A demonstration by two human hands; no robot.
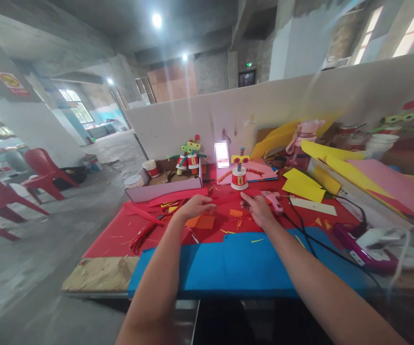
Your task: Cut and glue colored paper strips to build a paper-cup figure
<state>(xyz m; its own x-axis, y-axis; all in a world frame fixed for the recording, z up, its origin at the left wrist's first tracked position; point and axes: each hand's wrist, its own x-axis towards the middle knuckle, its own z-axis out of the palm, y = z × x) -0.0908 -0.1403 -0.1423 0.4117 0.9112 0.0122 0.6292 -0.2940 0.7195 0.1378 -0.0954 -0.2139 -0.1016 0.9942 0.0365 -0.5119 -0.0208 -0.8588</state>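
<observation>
My left hand [196, 207] is over the red-covered table, its fingers stretched toward the right and nothing visible in them. An orange paper piece [205, 222] lies just beneath it. Across from it, my right hand [258, 209] has its fingers apart, beside a pink glue gun [274, 202]. Just beyond the hands stands a paper-cup figure [240, 180] with a yellow head, red round eyes and folded-paper arms; neither hand appears to touch it. A small orange square [236, 213] and thin paper scraps lie between the hands.
Blue sheets [235, 263] cover the near edge. Two more cup figures [192, 160] stand by a shallow box [165, 190] at the back left. Yellow paper [303, 185], black cables and a purple power strip [368, 254] lie to the right. A white partition [185, 120] rises behind.
</observation>
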